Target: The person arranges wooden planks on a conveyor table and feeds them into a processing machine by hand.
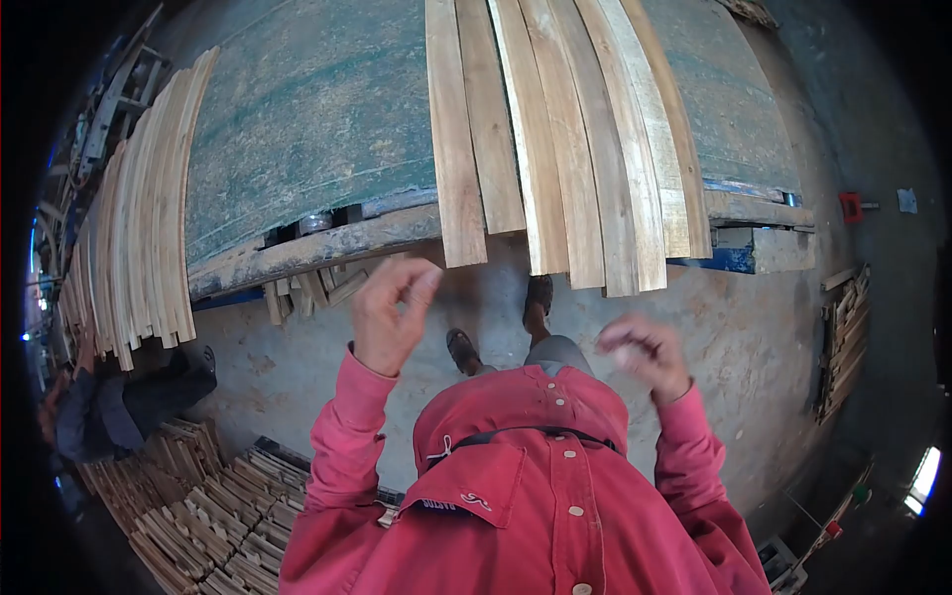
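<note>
My left hand (395,312) is raised in front of the bench edge, just below the end of the leftmost wooden slat (458,188) of the middle group. Its fingers are loosely bent, with a gap to the thumb and nothing held. My right hand (647,355), slightly blurred, hangs in the air below the right-hand slats (620,198). Its fingers are half curled and apart, and I see nothing in them. Several long, pale slats lie side by side on the green-topped bench (307,119), their near ends jutting past its edge. Neither hand touches the wood.
A row of slats (149,228) overhangs the bench at the left. Near it bends another person in dark clothing (129,407). Stacked wood pieces (208,526) cover the floor at lower left, and another wood stack (845,342) stands at right. Concrete floor (754,327) surrounds my feet.
</note>
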### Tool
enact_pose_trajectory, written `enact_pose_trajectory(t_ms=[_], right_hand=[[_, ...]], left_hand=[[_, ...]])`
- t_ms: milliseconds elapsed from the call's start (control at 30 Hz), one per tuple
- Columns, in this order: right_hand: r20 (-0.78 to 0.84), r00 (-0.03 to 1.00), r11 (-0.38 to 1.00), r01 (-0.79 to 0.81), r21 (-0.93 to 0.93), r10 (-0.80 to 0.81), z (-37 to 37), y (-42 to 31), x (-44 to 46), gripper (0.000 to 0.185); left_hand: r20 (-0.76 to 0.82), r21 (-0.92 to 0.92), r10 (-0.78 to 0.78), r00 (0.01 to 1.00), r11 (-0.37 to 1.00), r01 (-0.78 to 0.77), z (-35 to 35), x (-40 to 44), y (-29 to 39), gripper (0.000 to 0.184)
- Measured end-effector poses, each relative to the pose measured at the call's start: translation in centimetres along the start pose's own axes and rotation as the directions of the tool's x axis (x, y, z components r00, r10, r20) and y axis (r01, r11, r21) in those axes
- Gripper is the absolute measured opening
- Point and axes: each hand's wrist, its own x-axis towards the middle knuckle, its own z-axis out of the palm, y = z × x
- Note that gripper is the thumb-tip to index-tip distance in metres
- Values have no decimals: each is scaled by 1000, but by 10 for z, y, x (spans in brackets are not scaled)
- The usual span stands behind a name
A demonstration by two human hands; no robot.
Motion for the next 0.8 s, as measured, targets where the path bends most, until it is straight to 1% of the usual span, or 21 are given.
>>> enact_pose_trajectory(t_ms=[33, 67, 100, 167, 200, 267, 300, 333, 367, 400, 433, 467, 500, 533, 633, 733, 800], right_hand=[[-180, 984, 1000, -10, -22, 6, -10, -7, 7, 23], [-314, 948, 968, -31, -248, -50, -29, -6, 20, 26], [-429, 893, 886, -82, -456, -139, -47, -4, 33, 29], [-502, 796, 690, -153, -707, -338, -71, 2, 66, 42], [-513, 733, 566, -212, -797, -447, -83, 8, 81, 49], [-553, 713, 534, -292, -794, -432, -98, 50, 103, 65], [-572, 707, 519, -332, -788, -415, -104, 63, 116, 73], [-561, 706, 461, -361, -811, -433, -106, 63, 128, 79], [-550, 718, 400, -395, -827, -428, -102, 69, 134, 84], [-539, 746, 329, -434, -839, -391, -94, 80, 127, 89], [-525, 776, 319, -428, -845, -350, -93, 73, 125, 90], [-527, 766, 314, -431, -846, -367, -96, 79, 126, 90], [-502, 728, 296, -407, -864, -467, -105, 88, 131, 89], [-552, 717, 298, -465, -833, -425, -110, 81, 133, 89], [-604, 720, 464, -430, -775, -342, -153, 81, 147, 91], [-583, 715, 442, -411, -797, -387, -163, 98, 153, 94], [-587, 718, 405, -444, -800, -373, -158, 99, 152, 95]], left_hand=[[-59, 17, 23, 998, 1000, -22, 0, 3, -7, 17], [-149, -79, -97, 984, 993, 86, 2, 9, -9, 18], [-170, 39, -115, 979, 992, 123, 3, 15, -14, 22], [-235, 263, -120, 965, 948, 182, 4, 39, -31, 31], [-225, 442, -26, 974, 888, 126, 11, 45, -53, 45], [-262, 525, 88, 961, 848, 66, 43, 52, -73, 53], [-278, 569, 135, 951, 821, 50, 54, 54, -72, 56], [-240, 540, 15, 971, 833, 120, 65, 52, -63, 64], [-257, 541, 35, 966, 833, 114, 78, 59, -57, 66], [-259, 543, 24, 965, 830, 125, 94, 62, -56, 68], [-244, 552, -17, 970, 820, 153, 111, 51, -57, 70], [-285, 611, -13, 958, 768, 192, 126, 46, -47, 71], [-327, 667, 14, 945, 712, 220, 137, 50, -37, 73], [-332, 697, -2, 943, 674, 247, 143, 47, -38, 72], [-365, 754, 42, 930, 599, 269, 165, 58, -36, 71], [-364, 808, 129, 923, 537, 243, 171, 61, -35, 69], [-361, 826, 154, 920, 510, 239, 171, 59, -40, 68]])
